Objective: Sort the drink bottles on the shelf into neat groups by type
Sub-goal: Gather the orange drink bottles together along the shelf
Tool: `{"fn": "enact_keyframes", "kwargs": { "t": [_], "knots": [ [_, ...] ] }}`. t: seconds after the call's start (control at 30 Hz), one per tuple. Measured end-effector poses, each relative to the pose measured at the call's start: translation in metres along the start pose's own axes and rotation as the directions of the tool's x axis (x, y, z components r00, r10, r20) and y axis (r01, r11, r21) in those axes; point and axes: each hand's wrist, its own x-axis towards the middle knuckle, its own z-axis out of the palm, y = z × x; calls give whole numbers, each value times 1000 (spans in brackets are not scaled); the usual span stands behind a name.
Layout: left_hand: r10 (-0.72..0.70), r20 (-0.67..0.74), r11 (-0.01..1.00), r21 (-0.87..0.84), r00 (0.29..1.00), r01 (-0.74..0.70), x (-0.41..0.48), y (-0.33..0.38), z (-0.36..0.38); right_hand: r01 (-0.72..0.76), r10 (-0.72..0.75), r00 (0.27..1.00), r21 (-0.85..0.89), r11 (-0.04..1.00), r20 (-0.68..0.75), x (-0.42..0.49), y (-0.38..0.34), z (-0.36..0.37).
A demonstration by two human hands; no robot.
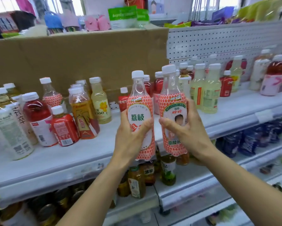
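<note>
I hold two lychee soda bottles upright, side by side, in front of the white shelf (58, 159). Each is clear with a white cap and a red-and-white scale-pattern label. My left hand (132, 136) grips the left lychee bottle (140, 101). My right hand (184, 132) grips the right lychee bottle (172, 98). A third lychee bottle (51, 93) stands at the back left of the shelf. Mixed around it are red drink bottles (39, 118), an amber tea bottle (83, 115) and pale yellow bottles (100, 103). More pale yellow bottles (210, 92) stand to the right.
A cardboard box (78, 57) forms the wall behind the left half of the shelf, a white pegboard (218, 43) behind the right half. Lower shelves hold brown and green tea bottles (137, 181) and dark blue bottles (247, 141). Packaged goods lie on top.
</note>
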Motion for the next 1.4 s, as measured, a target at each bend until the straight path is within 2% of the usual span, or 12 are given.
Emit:
{"fn": "enact_keyframes", "kwargs": {
  "t": [0.33,0.6,0.8,1.13,1.4],
  "knots": [
    [-59,-3,995,-84,998,59,-42,25,170,-79,85,994,-87,993,67,-26,32,-178],
    [-141,9,985,-98,990,141,-64,52,296,-158,165,985,-132,979,42,-32,62,-315],
    [-136,78,987,-76,988,142,-52,61,363,-173,176,984,-141,975,11,-19,86,-378],
    [-126,126,978,-151,984,145,4,62,470,-187,185,982,-140,972,-30,35,144,-463],
    [-81,88,983,-158,993,94,80,52,549,-174,176,984,-124,977,0,121,186,-522]
  ]
}}
